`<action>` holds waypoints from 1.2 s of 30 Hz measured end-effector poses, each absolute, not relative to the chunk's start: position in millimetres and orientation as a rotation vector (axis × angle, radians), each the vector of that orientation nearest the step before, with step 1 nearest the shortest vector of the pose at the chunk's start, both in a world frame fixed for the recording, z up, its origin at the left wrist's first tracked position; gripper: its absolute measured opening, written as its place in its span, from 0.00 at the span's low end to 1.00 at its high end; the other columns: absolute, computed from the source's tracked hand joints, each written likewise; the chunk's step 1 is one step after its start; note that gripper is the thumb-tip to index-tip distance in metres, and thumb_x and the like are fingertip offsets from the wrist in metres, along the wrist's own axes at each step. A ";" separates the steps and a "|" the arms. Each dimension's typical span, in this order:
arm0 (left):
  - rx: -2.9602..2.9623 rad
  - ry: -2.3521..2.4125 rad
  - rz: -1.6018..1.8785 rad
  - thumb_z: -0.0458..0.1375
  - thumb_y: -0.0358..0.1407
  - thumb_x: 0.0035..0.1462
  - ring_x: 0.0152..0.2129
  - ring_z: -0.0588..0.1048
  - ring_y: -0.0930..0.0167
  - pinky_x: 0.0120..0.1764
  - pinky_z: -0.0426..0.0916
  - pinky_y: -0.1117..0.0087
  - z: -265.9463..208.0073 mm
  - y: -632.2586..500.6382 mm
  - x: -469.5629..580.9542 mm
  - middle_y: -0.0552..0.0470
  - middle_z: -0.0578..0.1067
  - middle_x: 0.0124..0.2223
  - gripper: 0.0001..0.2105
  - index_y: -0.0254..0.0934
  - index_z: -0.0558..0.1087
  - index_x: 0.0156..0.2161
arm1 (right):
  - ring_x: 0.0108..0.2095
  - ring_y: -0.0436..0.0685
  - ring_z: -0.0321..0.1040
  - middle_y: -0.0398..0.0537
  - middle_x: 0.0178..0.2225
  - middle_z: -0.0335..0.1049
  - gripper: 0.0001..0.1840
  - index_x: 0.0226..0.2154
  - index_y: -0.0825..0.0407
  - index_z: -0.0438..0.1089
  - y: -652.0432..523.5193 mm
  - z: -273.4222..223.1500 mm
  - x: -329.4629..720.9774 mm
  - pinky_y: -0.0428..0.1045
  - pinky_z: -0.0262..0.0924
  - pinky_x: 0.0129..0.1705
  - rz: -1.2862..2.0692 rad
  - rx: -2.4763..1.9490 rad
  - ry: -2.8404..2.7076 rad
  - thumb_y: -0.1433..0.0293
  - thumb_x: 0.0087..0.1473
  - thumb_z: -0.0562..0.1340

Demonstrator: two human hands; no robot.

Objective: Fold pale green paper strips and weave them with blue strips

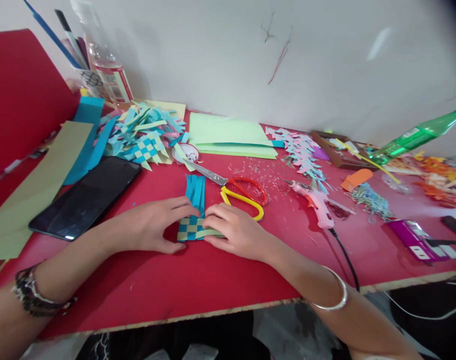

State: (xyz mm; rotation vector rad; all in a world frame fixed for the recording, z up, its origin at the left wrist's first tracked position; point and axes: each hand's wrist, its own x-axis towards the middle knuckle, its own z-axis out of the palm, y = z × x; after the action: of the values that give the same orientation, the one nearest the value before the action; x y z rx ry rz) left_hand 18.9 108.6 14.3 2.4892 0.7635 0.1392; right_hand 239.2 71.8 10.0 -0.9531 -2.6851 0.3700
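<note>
A small woven paper mat (189, 229) in blue and pale green checks lies flat on the red table, with loose blue strips (195, 192) running out from its far edge. My left hand (153, 225) steadies the mat, fingers on its far side and thumb at its near left corner. At the mat's right side, my right hand (233, 231) has its fingers curled on a pale green paper strip (212, 233) that runs into the weave. Its fingertips partly cover the strip. Just beyond my right hand lie scissors (243, 199) with red and yellow handles.
Left are a black phone (87, 195) and long paper sheets (44, 185). Behind sit a heap of paper strips (149, 125) and green sheets (228, 131). On the right lie a pink glue gun (315, 202) with a cord, a purple box (415, 240) and a tilted green bottle (419, 137).
</note>
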 end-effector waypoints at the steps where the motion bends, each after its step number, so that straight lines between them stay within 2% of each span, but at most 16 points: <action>1: 2.495 0.763 0.140 0.55 0.40 0.48 0.35 0.70 0.69 0.35 0.63 0.73 14.3 108.7 19.1 0.48 0.68 0.44 0.20 0.40 0.63 0.48 | 0.39 0.53 0.59 0.51 0.38 0.63 0.11 0.37 0.56 0.65 71.8 10.0 239.4 0.48 0.56 0.42 0.372 -0.956 -2.681 0.66 0.56 0.52; 11: 2.501 0.765 0.154 0.54 0.42 0.50 0.31 0.69 0.72 0.32 0.62 0.75 12.3 110.5 19.9 0.49 0.68 0.42 0.15 0.39 0.65 0.43 | 0.39 0.54 0.59 0.51 0.38 0.62 0.14 0.38 0.55 0.64 70.5 10.3 237.8 0.49 0.56 0.42 0.427 -0.999 -2.661 0.62 0.54 0.54; 21: 2.579 0.803 0.107 0.53 0.44 0.52 0.30 0.69 0.72 0.32 0.62 0.74 13.4 106.7 26.1 0.50 0.67 0.40 0.15 0.38 0.65 0.42 | 0.40 0.53 0.58 0.50 0.38 0.61 0.10 0.36 0.54 0.64 70.4 9.2 236.5 0.49 0.54 0.42 0.513 -1.063 -2.601 0.65 0.53 0.56; 26: 2.631 0.845 0.120 0.52 0.41 0.53 0.29 0.69 0.72 0.30 0.61 0.75 12.0 102.7 29.7 0.50 0.67 0.38 0.11 0.37 0.66 0.40 | 0.40 0.53 0.58 0.49 0.38 0.61 0.13 0.35 0.53 0.64 70.8 9.3 235.6 0.49 0.54 0.42 0.554 -1.069 -2.573 0.61 0.52 0.57; 36: 2.657 0.868 0.135 0.51 0.40 0.55 0.31 0.69 0.71 0.31 0.62 0.74 8.7 100.3 31.0 0.50 0.67 0.38 0.10 0.37 0.67 0.39 | 0.40 0.53 0.58 0.49 0.38 0.61 0.07 0.35 0.54 0.65 71.4 10.6 236.6 0.48 0.55 0.42 0.547 -1.081 -2.595 0.68 0.53 0.56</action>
State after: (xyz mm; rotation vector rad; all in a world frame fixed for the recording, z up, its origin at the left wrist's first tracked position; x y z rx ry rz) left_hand 31.0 100.3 8.7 2.6570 0.8681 0.1354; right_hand 236.6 71.4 10.6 -1.0815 -2.5952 0.5475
